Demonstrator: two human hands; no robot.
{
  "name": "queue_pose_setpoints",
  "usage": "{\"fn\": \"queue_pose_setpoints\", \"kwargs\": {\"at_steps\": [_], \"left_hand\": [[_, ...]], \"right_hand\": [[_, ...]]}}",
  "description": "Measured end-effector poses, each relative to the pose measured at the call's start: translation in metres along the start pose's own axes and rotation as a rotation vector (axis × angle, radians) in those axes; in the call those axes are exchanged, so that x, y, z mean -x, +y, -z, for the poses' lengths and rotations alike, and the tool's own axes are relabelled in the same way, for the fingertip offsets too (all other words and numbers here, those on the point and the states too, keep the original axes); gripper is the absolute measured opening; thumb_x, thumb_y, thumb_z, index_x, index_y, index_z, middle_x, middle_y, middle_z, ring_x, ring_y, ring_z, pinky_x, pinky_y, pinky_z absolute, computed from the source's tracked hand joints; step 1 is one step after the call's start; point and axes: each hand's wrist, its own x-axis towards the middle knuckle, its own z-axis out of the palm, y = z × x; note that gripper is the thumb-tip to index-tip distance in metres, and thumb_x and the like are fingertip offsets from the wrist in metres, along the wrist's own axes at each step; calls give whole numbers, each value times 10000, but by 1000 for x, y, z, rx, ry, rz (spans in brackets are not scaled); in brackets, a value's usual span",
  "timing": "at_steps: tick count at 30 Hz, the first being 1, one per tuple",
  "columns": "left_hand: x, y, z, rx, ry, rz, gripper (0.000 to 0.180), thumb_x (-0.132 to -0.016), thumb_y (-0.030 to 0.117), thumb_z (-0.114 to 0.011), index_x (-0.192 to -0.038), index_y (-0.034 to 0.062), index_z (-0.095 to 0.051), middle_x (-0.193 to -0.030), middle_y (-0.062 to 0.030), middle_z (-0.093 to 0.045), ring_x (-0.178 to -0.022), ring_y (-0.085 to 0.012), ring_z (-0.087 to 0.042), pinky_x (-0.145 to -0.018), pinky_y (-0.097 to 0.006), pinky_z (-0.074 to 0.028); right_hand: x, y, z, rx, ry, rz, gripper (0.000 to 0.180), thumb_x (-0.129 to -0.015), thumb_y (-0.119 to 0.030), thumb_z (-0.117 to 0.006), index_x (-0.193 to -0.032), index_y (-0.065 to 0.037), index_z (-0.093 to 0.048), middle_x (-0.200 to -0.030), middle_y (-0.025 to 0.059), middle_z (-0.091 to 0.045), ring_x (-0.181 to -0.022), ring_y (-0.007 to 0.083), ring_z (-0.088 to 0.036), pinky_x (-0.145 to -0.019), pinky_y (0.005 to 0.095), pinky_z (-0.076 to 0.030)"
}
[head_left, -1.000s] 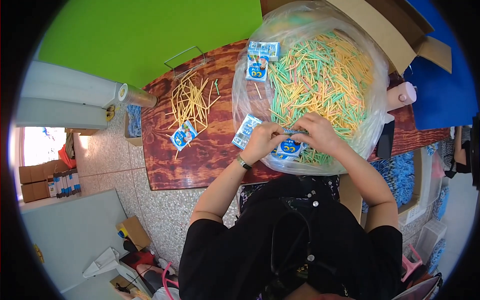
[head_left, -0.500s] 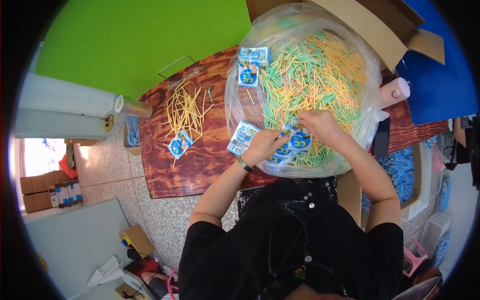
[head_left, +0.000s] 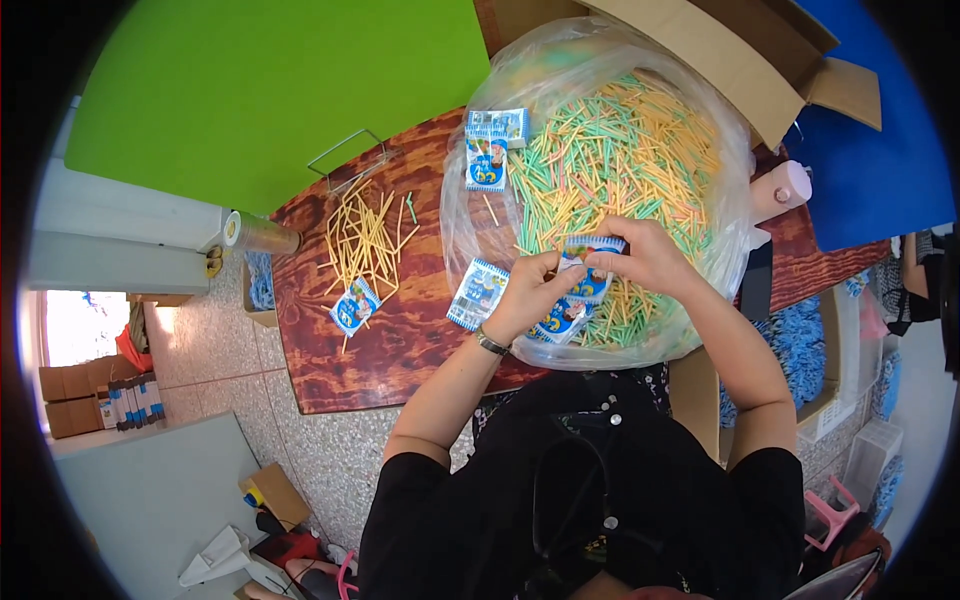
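Between my two hands is a small blue-and-white printed packet point(head_left: 592, 288), raised over the pile of thin sticks. My left hand point(head_left: 527, 292) pinches its left side, thumb and fingers together. From the right, my right hand point(head_left: 645, 257) grips its upper part, the fingertips of both hands almost meeting. Just below lies another blue packet point(head_left: 562, 320), partly covered by the one I hold. Green, yellow and pink sticks point(head_left: 620, 170) fill a big clear plastic bag point(head_left: 490, 75) spread open on the table. A flat packet point(head_left: 478, 294) rests left of my left hand.
Two packets point(head_left: 486, 165) overlap at the bag's far left. Loose yellow sticks point(head_left: 365, 240) lie on the brown table point(head_left: 340, 375) with one packet point(head_left: 355, 306) on them. A pink bottle point(head_left: 780, 190) and an open cardboard box point(head_left: 720, 60) stand beyond the bag.
My fingers have come closer together on the packet, the right hand's thumb and fingers moving toward the left hand. The view has shifted slightly; the other packets lie as before.
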Motion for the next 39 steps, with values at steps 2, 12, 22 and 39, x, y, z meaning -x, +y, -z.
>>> {"fn": "queue_pose_setpoints", "kwargs": {"at_steps": [2, 12, 22, 39], "left_hand": [[2, 6, -10, 124, 22, -68, 205, -925, 183, -643, -950, -17, -679, -732, 19, -654, -666, -17, -543, -559, -213, -447], [-19, -16, 1, -165, 168, -51, 160, -804, 73, -757, -775, 32, -605, -713, 9, -632, -633, -30, -570, -540, -196, -458], [-19, -23, 2, -115, 164, 1, 128, -817, 54, -742, -850, 6, -628, -758, 4, -643, -658, -26, -577, -550, -196, -464], [-7, -13, 1, -64, 249, -84, 211, -795, 120, -779, -788, 10, -599, -646, 4, -582, -600, -35, -562, -506, -218, -430]], "right_hand": [[3, -4, 7, 40, -27, -59, 199, -827, -165, -698, -968, -54, -611, -763, 107, -630, -706, 297, -642, -620, 358, -488], [-24, 1, 34, 43, -81, 215, 247, -824, -112, -663, -1055, -47, -602, -841, 122, -643, -723, 301, -642, -657, 388, -515], [-145, 138, 155, 950, 207, -242, 252, -807, -89, -623, -1041, 5, -629, -1161, 209, -595, -1148, 362, -539, -966, 431, -446], [-160, 127, 149, 1111, -103, -524, 471, -903, -126, -285, -1331, -15, -450, -1481, 126, -347, -1401, 277, -313, -1137, 435, -283]]}}
